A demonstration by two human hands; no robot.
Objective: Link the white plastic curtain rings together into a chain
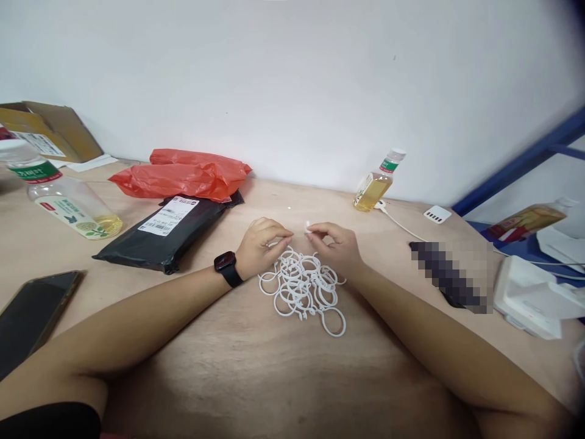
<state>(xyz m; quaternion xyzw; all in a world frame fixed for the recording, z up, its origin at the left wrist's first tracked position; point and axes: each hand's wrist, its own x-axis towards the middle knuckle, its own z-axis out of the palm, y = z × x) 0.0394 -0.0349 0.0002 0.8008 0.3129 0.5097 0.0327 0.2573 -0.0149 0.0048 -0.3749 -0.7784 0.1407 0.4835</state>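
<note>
A pile of white plastic rings (299, 283) with small clips lies on the wooden table, between and just in front of my two hands. My left hand (262, 247), with a black watch at the wrist, is at the pile's upper left. Its thumb and fingertips come close together; what they hold, if anything, is too small to name. At the upper right of the pile, my right hand (336, 247) pinches a small white piece (308, 227) between thumb and forefinger. A gap separates the two hands.
Behind my left arm lie a black parcel (169, 231), a red plastic bag (183, 175) and a tilted bottle (68, 198). A phone (39, 311) is at the left. Another bottle (377, 183), a charger (437, 214) and a white box (525, 299) stand to the right.
</note>
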